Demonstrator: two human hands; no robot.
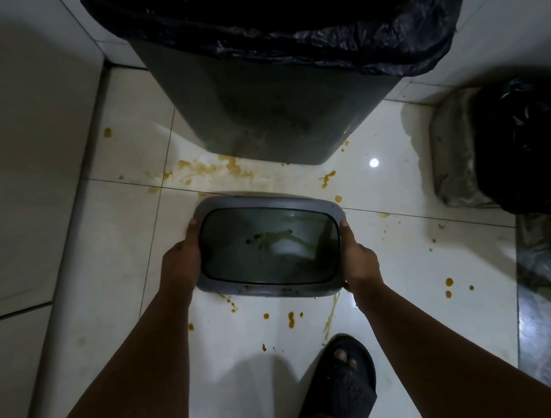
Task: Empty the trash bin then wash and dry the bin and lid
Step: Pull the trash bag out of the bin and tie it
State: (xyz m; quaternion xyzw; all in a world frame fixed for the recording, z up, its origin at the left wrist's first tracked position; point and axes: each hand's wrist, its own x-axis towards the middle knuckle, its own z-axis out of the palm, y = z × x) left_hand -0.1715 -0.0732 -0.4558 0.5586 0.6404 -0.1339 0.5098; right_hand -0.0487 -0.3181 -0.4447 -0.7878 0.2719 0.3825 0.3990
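We hold the lid [270, 246] of the trash bin [278, 108] with both hands, low over the tiled floor [405, 264] and just in front of the bin. Our left hand [182, 260] grips the lid's left edge and our right hand [358, 255] its right edge; on each, the thumb lies on the grey rim and the other fingers curl underneath, out of sight, so both hands are clamped on the lid. We cannot tell whether the lid touches the tiles or hangs just above them.

The bin stands upright against the wall, its black liner bag [319, 38] folded over the rim, so we judge it is not yet emptied. Another black bag [525, 147] sits to the right, well apart from the lid.

The trouble from here is the mess. The lid's swing flap carries yellowish smears, and the same colour spots the floor all around it. If we tilt the lid while carrying it, more could drip. The tiles look glossy and possibly wet, and our sandalled foot [346, 386] stands near the spots, so a careless step could slip. The rim may be greasy too, and a loose grip could let the lid slide out.
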